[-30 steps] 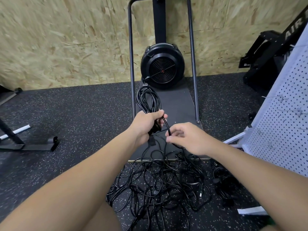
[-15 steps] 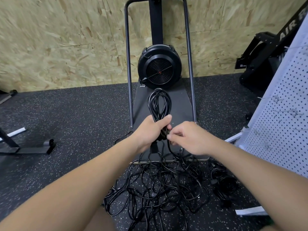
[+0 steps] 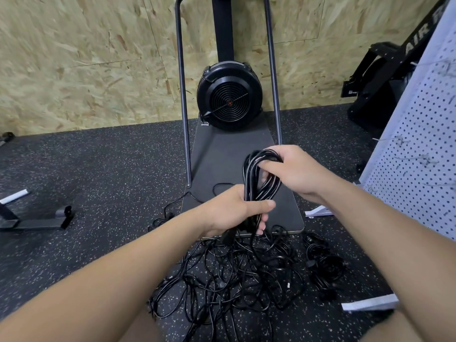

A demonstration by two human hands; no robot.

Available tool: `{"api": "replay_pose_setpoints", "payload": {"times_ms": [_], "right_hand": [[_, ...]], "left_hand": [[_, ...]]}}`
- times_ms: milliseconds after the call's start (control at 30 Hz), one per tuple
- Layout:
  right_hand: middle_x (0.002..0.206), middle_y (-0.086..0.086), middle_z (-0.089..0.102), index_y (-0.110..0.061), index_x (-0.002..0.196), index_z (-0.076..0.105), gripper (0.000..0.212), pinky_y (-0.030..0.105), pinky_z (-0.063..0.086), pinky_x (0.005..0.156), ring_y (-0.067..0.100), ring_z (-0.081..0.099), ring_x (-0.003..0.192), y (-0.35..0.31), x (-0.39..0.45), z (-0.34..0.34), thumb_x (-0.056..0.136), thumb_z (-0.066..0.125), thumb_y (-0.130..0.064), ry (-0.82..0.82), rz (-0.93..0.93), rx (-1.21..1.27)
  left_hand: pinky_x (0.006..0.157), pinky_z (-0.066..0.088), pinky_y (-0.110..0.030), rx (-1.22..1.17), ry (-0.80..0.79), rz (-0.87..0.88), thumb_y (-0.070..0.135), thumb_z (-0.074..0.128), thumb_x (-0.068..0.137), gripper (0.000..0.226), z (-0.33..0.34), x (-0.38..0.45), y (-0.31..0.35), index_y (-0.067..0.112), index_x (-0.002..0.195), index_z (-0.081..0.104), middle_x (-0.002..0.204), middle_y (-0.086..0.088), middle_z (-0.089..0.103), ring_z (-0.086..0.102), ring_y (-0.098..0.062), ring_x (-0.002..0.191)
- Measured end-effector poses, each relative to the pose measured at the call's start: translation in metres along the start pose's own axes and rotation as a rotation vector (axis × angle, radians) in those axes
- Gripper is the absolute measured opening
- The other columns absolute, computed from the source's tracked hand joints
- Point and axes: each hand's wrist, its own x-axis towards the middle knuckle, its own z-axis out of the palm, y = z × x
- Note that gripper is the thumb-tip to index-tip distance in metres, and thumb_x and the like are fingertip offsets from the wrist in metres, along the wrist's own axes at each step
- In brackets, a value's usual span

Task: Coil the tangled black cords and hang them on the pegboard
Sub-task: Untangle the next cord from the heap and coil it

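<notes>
Left hand (image 3: 234,213) fingers gripped coiled cord (image 3: 259,178) bottom; right hand (image 3: 293,169) fingers curled round its top; tangled cords (image 3: 234,275) lay on floor (image 3: 98,181).

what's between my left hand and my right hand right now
In the head view, only the coiled cord spans the gap: the left hand grips its lower end, the right hand holds its top loop. Behind it is the machine's dark base.

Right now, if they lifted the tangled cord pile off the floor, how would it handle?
Probably floppy: the cord pile lies in loose, sagging loops. It would likely rise as one snagged clump, since strands cross everywhere. Loops would probably dangle and catch.
</notes>
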Motion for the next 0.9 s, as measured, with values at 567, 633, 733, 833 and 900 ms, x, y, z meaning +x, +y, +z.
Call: {"api": "replay_pose_setpoints", "payload": {"times_ms": [567, 633, 733, 833, 900], "right_hand": [[0.126, 0.009, 0.078, -0.008, 0.131, 0.067, 0.044, 0.043, 0.059, 0.109, 0.021, 0.076, 0.12, 0.009, -0.003, 0.01, 0.104, 0.073, -0.042, -0.261, 0.187, 0.284], [0.133, 0.002, 0.077, -0.019, 0.142, 0.065, 0.067, 0.048, 0.055, 0.115, 0.019, 0.074, 0.124, 0.022, -0.007, 0.02, 0.1, 0.064, -0.07, -0.416, 0.325, 0.108], [0.121, 0.01, 0.081, -0.011, 0.137, 0.066, 0.083, 0.047, 0.06, 0.107, 0.026, 0.08, 0.112, 0.038, -0.011, 0.033, 0.101, 0.042, -0.082, -0.522, 0.544, -0.038], [0.1, 0.012, 0.083, 0.0, 0.121, 0.071, 0.071, 0.03, 0.061, 0.069, 0.022, 0.082, 0.083, 0.045, -0.008, 0.041, 0.107, 0.053, -0.068, -0.502, 0.668, -0.105], [0.084, 0.005, 0.075, -0.001, 0.106, 0.075, 0.053, 0.026, 0.046, 0.057, 0.016, 0.068, 0.063, 0.046, -0.004, 0.045, 0.104, 0.065, -0.053, -0.484, 0.71, -0.108]], "left_hand": [[0.064, 0.048, -0.038, -0.104, 0.168, 0.129, 0.025, 0.057, 0.116, 0.029, -0.012, 0.007, -0.002, 0.007, 0.092, 0.058, 0.067, -0.003, 0.044, 0.045, -0.021, 0.058], [0.063, 0.048, -0.036, -0.155, 0.281, 0.158, 0.024, 0.057, 0.115, 0.034, -0.021, 0.009, 0.002, 0.011, 0.085, 0.058, 0.065, -0.003, 0.043, 0.043, -0.02, 0.057], [0.06, 0.048, -0.034, -0.238, 0.378, 0.215, 0.024, 0.057, 0.115, 0.036, -0.034, 0.012, 0.012, 0.014, 0.08, 0.056, 0.065, -0.002, 0.041, 0.042, -0.02, 0.056], [0.06, 0.049, -0.034, -0.262, 0.464, 0.223, 0.027, 0.059, 0.114, 0.035, -0.047, 0.018, 0.011, 0.015, 0.081, 0.056, 0.065, -0.002, 0.043, 0.043, -0.02, 0.057], [0.06, 0.051, -0.035, -0.237, 0.509, 0.216, 0.028, 0.061, 0.113, 0.034, -0.053, 0.021, 0.006, 0.015, 0.081, 0.057, 0.066, -0.002, 0.044, 0.045, -0.021, 0.057]]}}
